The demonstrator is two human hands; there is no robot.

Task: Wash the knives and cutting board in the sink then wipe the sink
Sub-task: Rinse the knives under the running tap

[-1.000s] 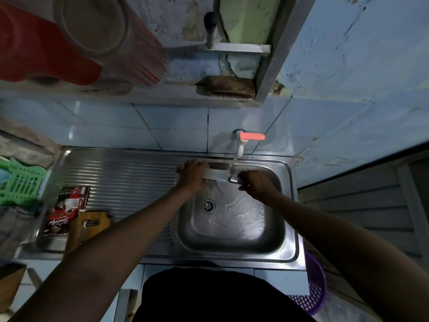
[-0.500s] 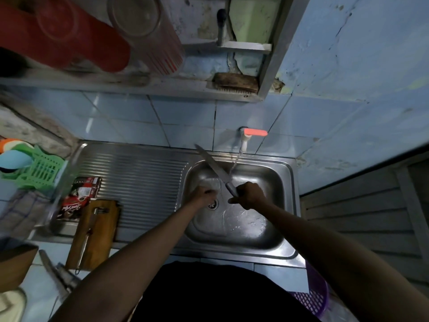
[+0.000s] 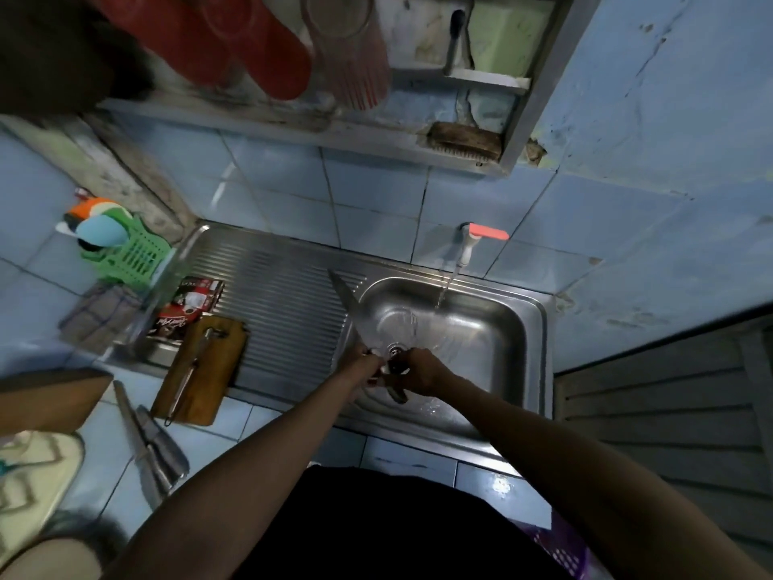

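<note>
Hazard exposure at this stage centres on the kitchen knife [image 3: 349, 311], which is held over the basin of the stainless sink [image 3: 481, 345] with the blade angled up and away, its tip lying over the ribbed drainboard [image 3: 272, 303]. The handle end is enclosed between both hands above the drain [image 3: 395, 350]. The left hand [image 3: 363, 367] is curled around the base of the blade or the bolster; which one cannot be told. The right hand [image 3: 420, 372] is clamped on the dark handle, the butt of which projects below the fingers.

Water is running from the red-handled tap [image 3: 481, 238] and falls behind the hands rather than on the blade. Wet skin and a wet handle are to be assumed, so slippage of the grip is judged the main risk. If the left fingers are drawn along the edge instead of the spine, a cut is likely. A dropped knife would strike the basin.

The wooden cutting board [image 3: 200, 370] lies at the near end of the drainboard, overhanging the tiled counter [image 3: 251, 416], with a slim metal utensil [image 3: 196, 362] on it. It could be dislodged by a swinging blade tip or elbow. A second knife [image 3: 134, 433] rests on the counter beside a folded grey cloth [image 3: 163, 445], unwashed as far as can be judged.
</note>
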